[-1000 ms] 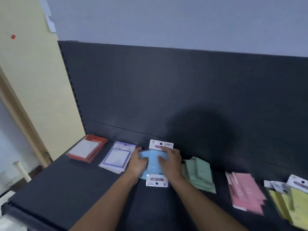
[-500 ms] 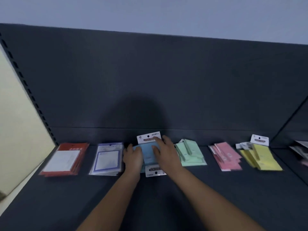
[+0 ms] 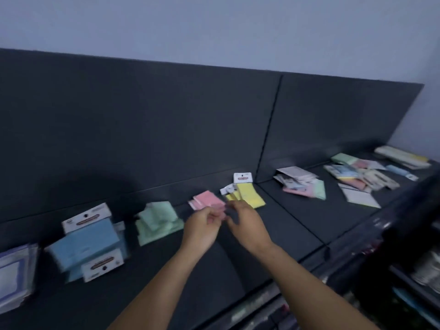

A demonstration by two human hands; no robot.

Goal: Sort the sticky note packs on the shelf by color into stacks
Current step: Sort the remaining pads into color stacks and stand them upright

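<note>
Sticky note packs [image 3: 152, 234] lie sorted along the dark shelf [image 3: 273, 225]: purple-bordered stack [image 3: 14, 275] at the left edge, then blue stack [image 3: 85, 244], green stack [image 3: 159, 215], pink stack [image 3: 206, 201], yellow stack [image 3: 250, 196]. We see the left hand [image 3: 202, 226], fingers curled, at the pink stack's near edge; blur hides whether it pinches a pack. The right hand [image 3: 247, 225] hovers beside it, fingers loose, holding nothing. Mixed packs [image 3: 302, 184] litter the next shelf section to the right.
</note>
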